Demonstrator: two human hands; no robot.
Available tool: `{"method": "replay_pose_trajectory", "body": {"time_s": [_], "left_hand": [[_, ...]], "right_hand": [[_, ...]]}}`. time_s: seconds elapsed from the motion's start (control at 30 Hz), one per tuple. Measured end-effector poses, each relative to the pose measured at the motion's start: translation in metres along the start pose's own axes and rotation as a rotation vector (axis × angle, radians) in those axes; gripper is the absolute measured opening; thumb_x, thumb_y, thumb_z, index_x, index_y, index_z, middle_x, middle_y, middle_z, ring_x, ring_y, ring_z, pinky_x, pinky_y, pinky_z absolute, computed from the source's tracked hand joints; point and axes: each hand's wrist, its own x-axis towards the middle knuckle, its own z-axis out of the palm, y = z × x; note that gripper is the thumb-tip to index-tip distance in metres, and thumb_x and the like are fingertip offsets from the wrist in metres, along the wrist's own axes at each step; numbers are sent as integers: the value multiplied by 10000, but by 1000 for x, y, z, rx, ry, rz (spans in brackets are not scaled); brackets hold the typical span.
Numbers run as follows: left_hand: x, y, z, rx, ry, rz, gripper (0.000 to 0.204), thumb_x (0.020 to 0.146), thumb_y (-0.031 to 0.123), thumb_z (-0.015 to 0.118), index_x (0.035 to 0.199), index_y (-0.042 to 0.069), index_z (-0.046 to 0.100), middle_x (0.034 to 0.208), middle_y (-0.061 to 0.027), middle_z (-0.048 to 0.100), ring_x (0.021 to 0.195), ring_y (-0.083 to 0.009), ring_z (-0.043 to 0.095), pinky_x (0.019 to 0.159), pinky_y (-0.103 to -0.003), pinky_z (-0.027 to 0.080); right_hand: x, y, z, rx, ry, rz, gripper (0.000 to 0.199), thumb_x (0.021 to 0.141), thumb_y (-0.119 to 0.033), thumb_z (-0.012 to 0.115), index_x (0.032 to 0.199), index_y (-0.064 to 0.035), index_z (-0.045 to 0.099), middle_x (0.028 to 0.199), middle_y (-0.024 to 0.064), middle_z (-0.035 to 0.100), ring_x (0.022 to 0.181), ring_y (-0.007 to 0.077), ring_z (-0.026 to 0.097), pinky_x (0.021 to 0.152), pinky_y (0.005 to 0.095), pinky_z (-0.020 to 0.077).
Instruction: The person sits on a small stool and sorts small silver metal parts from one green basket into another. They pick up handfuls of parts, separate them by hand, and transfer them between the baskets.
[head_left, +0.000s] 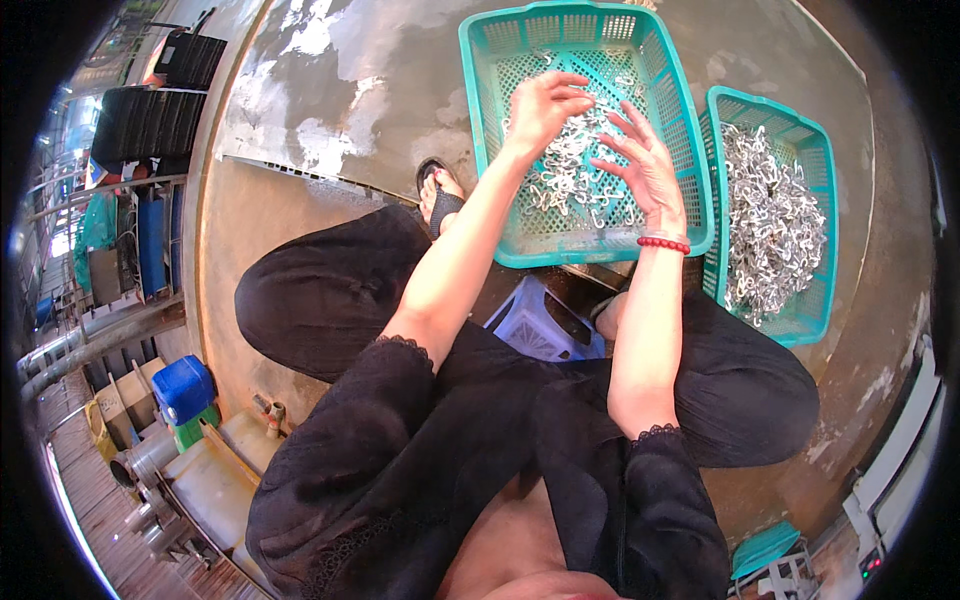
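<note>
A large green plastic basket (480, 130) with mesh sides sits on the floor in front of me. Scattered across its bottom lie many small silvery S-shaped metal hooks (565, 180). Over the middle of the basket my left hand (543, 112) hovers with its fingers bent and drawn together; anything between the fingertips is too small to make out. To its right is my right hand (645, 165), above the hooks, its fingers apart and nothing visible in them. A red beaded bracelet (663, 243) circles the right wrist.
A second green basket (828, 200), heaped with similar hooks, stands close at the right. Between my legs is a purple plastic stool (545, 325). Blue and green containers (183, 390) and pipes (150, 455) are at the left. The concrete floor (400, 60) looks wet in patches.
</note>
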Motion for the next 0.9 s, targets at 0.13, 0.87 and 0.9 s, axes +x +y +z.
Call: {"method": "replay_pose_trajectory", "body": {"time_s": [0.13,0.87,0.9], "left_hand": [[1,7,15,-33,40,26,279,760,31,639,1025,-36,583,853,-116,655,765,-144,635,697,-248,510],[-24,14,20,557,-48,625,244,802,33,544,1037,65,599,855,-116,592,802,-254,597,686,-334,478],[-21,16,16,569,-120,556,242,802,37,547,1036,66,601,856,-116,592,797,-255,596,686,-337,478]], "right_hand": [[14,4,-4,92,15,18,417,793,-24,615,1176,57,471,1022,163,584,840,222,620,681,286,521],[10,12,-28,107,8,208,264,766,-10,641,1014,60,583,920,119,630,793,160,612,669,228,523],[7,7,-26,46,-25,228,270,767,-5,636,1022,63,580,930,122,629,804,163,613,675,231,524]]}}
